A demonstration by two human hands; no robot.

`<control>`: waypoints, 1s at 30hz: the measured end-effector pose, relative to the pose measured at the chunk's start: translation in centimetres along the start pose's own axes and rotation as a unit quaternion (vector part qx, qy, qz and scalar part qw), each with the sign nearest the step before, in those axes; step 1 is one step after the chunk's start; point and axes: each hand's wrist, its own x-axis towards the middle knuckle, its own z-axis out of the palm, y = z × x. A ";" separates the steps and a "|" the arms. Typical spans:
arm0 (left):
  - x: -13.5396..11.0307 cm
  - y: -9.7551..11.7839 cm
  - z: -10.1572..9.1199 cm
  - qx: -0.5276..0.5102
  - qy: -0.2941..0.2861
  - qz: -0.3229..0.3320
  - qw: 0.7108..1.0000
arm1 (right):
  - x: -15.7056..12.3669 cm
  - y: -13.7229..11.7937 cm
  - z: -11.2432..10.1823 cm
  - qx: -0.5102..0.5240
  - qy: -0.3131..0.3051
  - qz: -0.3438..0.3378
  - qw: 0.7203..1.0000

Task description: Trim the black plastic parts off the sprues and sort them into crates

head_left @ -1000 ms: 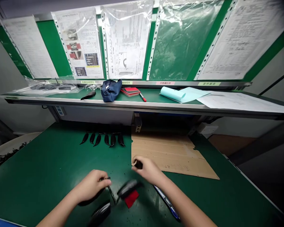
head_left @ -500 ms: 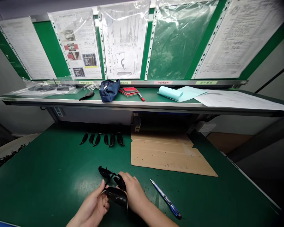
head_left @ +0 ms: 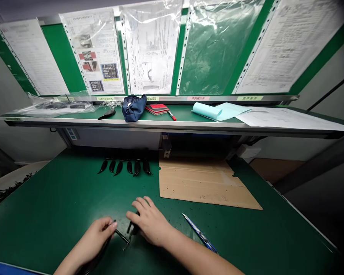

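Note:
My left hand (head_left: 99,233) is closed around a black plastic part; its thin, shiny runner bar (head_left: 122,236) sticks out to the right past my thumb. Below that palm, a dark curved piece hangs mostly in shadow. My right hand (head_left: 151,223) curls over a separate dark plastic piece (head_left: 133,228), which is largely hidden under the fingers. A narrow gap lies between the bar's end and this piece. To the right of my right hand, a blue utility knife (head_left: 200,232) lies on the green table, its lower end partly covered by my forearm.
Several curved black pieces (head_left: 137,168) lie in a row at the back of the table (head_left: 60,198). A cardboard sheet (head_left: 203,185) lies right of them. Above runs a shelf (head_left: 183,125) with a blue pouch (head_left: 134,109), red notebook (head_left: 157,109) and papers.
My hands have moved apart. The black part held between them is now in two portions, one at each hand. My left hand has shifted left and turned over; my right hand has risen slightly.

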 end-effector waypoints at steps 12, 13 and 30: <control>1.5 0.6 4.9 -0.294 0.121 -0.100 0.943 | -0.4 0.7 -0.7 0.048 -0.034 0.243 0.968; 1.6 0.7 5.7 -0.353 0.146 -0.100 0.919 | -0.5 0.5 -0.6 0.062 -0.024 0.240 0.969; 1.3 1.3 7.8 -0.658 0.112 -0.107 0.737 | -1.4 -0.9 2.7 0.278 -0.064 0.081 0.955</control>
